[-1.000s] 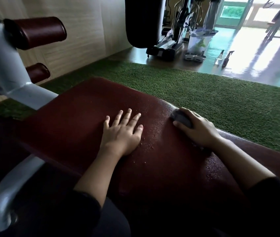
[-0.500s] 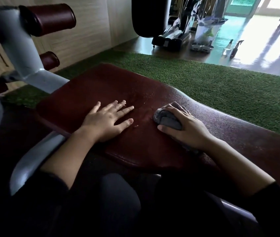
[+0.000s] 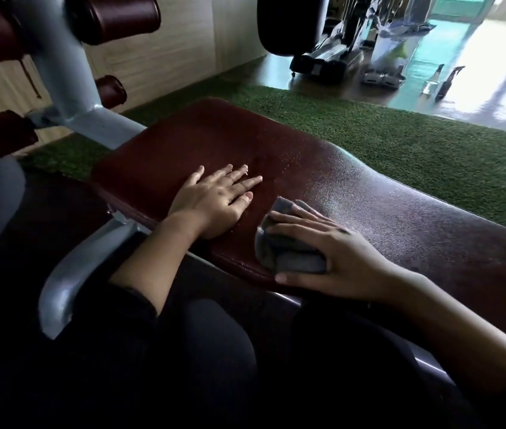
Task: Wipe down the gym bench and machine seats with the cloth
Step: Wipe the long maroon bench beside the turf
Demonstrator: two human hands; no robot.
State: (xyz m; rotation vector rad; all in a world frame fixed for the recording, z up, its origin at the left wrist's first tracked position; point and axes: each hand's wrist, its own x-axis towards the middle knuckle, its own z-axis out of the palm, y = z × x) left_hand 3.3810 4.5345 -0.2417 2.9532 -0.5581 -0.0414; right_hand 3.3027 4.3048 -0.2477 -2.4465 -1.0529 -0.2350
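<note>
The person leans over a dark red padded bench [image 3: 400, 218], both forearms reaching out from black sleeves. The left hand [image 3: 214, 201] lies flat on the pad with its fingers straight and slightly spread, palm down, holding nothing. Just beside it, nearer the front edge of the pad, the right hand [image 3: 332, 255] presses a bunched grey cloth [image 3: 285, 255] onto the vinyl; the fingers run across the top of the cloth and the thumb hooks along its near side, so the cloth is grasped between them as well as pushed down. Part of the cloth sticks out past the fingertips toward the left hand, though the two do not touch. Small droplets [image 3: 279, 156] glint on the pad just beyond the left fingertips, and the surface to the right of the cloth shows a pale sheen where the window light catches it. A grey-blue metal frame [image 3: 69, 72] rises at the left, carrying dark red roller pads [image 3: 115, 17] at several heights. A curved grey tube [image 3: 72, 267] runs under the near corner of the bench. Green artificial turf [image 3: 400, 144] lies beyond the bench, meeting a glossy floor where two spray bottles [image 3: 440, 83] stand near other gym equipment [image 3: 322, 61]. A dark punching bag [image 3: 291, 23] hangs at the top centre.
</note>
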